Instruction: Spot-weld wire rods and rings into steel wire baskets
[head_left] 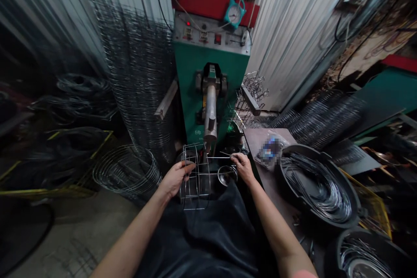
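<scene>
My left hand is closed around the left side of a small wire frame made of bent and straight thin rods. Between the thumb and fingers of my right hand is the end of a straight metal wire, which runs leftward to the frame. Both meet just under the electrode tip of a green spot welder. Whether the wire touches the tip cannot be made out. Below my right hand sits a round metal ring. A dark apron covers my lap.
Tall stacked wire racks stand left of the welder, with a round wire basket in front. At right, a table bears a black tub of curved wires. A second tub is nearer me. Two bars jut from the welder's sides.
</scene>
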Available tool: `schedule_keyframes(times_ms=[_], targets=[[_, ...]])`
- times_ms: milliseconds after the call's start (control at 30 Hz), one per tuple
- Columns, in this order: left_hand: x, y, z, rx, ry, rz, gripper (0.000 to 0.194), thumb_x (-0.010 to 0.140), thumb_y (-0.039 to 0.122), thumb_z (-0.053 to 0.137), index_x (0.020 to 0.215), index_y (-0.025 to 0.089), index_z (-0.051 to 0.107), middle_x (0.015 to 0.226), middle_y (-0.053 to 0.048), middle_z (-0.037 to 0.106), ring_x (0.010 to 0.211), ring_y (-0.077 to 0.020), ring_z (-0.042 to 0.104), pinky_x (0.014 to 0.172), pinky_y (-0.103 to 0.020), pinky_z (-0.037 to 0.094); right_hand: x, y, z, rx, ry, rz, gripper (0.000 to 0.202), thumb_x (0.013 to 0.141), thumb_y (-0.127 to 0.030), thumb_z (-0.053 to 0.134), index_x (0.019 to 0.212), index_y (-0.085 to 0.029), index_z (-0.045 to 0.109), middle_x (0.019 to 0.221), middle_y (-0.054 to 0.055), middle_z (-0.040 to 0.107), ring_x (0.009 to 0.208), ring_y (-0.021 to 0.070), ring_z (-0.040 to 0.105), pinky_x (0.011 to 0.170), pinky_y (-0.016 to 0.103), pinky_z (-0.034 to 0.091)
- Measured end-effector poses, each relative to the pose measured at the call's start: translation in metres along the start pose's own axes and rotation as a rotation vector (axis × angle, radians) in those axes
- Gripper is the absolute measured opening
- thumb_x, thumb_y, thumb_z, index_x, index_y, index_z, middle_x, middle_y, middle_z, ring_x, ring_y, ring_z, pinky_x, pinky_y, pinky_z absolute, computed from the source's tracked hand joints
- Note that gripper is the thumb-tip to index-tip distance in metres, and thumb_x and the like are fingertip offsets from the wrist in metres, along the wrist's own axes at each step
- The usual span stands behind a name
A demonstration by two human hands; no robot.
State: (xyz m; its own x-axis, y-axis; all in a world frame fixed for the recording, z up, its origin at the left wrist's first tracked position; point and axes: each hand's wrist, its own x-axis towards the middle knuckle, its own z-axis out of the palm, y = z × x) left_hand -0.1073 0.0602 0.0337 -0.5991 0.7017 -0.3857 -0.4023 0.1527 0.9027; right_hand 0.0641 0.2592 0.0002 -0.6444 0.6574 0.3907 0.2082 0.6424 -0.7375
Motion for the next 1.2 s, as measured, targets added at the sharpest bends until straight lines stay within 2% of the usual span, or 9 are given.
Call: schedule_keyframes(times_ms=[267,733,1067,1200], targets=[[0.012,-0.001,-0.003,-0.011,-0.017,0.001,0.038,0.045,0.038,0.077,0.071,0.014,0.062,0.063,0.001,0.053,0.057,-0.0081,0.043,0.049,-0.020,0.029,0.007,0.005,0.001,0.062,-0.017,0.006,0.022,0.081,-0.037,0.050,0.075,-0.020,0.062,0.081,0.004,0.064,0.080,0.0195,0.056,0.079,0.033,0.039],[0.020,0.009,0.000,-0.023,0.009,-0.022,0.040,0.041,0.035,0.080,0.069,0.013,0.061,0.061,0.001,0.051,0.057,-0.0077,0.043,0.046,-0.019,0.030,0.017,0.011,0.001,0.125,-0.051,0.056,0.022,0.079,-0.039,0.052,0.076,-0.020,0.062,0.081,0.004,0.064,0.080,0.0189,0.057,0.077,0.030,0.041],[0.030,0.012,-0.001,-0.039,-0.003,-0.039,0.035,0.041,0.031,0.079,0.065,0.013,0.061,0.061,0.001,0.051,0.053,-0.0065,0.040,0.039,-0.017,0.024,0.021,0.010,0.003,0.144,-0.064,0.014,0.022,0.081,-0.038,0.052,0.076,-0.020,0.063,0.074,0.002,0.061,0.073,0.0168,0.057,0.071,0.027,0.044],[0.032,0.012,-0.003,-0.044,0.002,-0.032,0.031,0.041,0.028,0.080,0.063,0.014,0.062,0.060,0.000,0.052,0.052,-0.0067,0.041,0.038,-0.016,0.024,0.017,0.015,-0.010,0.053,-0.026,-0.094,0.022,0.083,-0.037,0.052,0.083,-0.021,0.067,0.084,0.005,0.062,0.083,0.0181,0.057,0.076,0.029,0.045]])
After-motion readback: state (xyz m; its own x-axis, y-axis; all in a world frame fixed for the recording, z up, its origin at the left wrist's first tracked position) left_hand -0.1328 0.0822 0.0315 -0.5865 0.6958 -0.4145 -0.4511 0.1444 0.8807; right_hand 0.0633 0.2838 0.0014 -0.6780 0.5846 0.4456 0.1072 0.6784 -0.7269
